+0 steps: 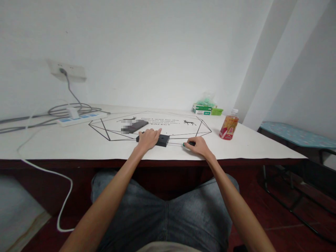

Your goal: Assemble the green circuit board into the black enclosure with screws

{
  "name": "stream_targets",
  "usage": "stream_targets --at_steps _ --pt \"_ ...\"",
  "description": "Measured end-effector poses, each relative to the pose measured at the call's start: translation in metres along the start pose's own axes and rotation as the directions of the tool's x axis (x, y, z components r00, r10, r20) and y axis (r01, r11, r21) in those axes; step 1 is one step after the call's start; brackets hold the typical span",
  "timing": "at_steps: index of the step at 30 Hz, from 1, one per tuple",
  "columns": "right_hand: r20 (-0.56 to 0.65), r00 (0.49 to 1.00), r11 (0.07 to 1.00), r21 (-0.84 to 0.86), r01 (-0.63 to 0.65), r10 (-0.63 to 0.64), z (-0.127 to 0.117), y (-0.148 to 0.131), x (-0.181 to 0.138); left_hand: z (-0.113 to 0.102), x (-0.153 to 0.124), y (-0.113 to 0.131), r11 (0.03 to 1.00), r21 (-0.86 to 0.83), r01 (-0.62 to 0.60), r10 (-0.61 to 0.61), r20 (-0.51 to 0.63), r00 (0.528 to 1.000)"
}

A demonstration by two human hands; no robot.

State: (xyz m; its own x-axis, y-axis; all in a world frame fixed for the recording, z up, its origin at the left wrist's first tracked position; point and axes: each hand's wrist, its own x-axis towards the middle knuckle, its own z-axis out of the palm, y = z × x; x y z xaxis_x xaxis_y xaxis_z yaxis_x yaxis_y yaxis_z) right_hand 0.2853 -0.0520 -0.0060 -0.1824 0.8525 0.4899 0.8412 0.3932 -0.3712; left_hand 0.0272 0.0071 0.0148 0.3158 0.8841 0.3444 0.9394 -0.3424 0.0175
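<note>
The box (164,140), black and long, lies on the desk (258,148) near its front edge. The left hand (148,138) has its grip closed over the box from above, fingers across the top, leaving the right end bare. To the right of the box, the right hand (198,145) is clenched around a tool (192,143), dark with a green end toward the box. A thin straight shaft or line runs between that end and the box; whether it touches is too small to tell.

Just beyond the box and to its left lies a dark grey case (139,126), partly blurred out. Straight beyond the box, lettering (160,120) is printed on the desk. Well to the right of the box stands an upright bottle (229,126) with a white cap. Farther back on the box's right are a green-and-white carton (202,110) and a bag (207,101) on it. Well to the left of the box lies a power strip (83,119).
</note>
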Motion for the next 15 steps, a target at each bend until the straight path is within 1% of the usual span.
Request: stream_targets --at_steps 5,10,12,15 --pt "-0.003 0.999 0.977 0.21 -0.035 0.036 -0.0026 0.0019 -0.0021 -0.0008 -0.0008 0.0006 1.0 -0.012 0.01 -0.01 -0.004 1.0" --pt "0.015 0.998 0.91 0.411 -0.064 0.064 -0.002 0.001 -0.0032 -0.0009 -0.0028 0.001 1.0 -0.011 0.025 -0.025 -0.012 1.0" --pt "0.017 0.997 0.897 0.436 -0.079 0.079 -0.0017 -0.0001 -0.0031 -0.001 -0.0038 0.0013 1.0 -0.013 0.028 -0.028 -0.012 1.0" --pt "0.034 0.996 0.912 0.401 -0.09 0.083 -0.003 -0.0014 -0.0034 -0.0006 -0.0047 0.0015 1.0 -0.011 0.024 -0.024 -0.013 1.0"
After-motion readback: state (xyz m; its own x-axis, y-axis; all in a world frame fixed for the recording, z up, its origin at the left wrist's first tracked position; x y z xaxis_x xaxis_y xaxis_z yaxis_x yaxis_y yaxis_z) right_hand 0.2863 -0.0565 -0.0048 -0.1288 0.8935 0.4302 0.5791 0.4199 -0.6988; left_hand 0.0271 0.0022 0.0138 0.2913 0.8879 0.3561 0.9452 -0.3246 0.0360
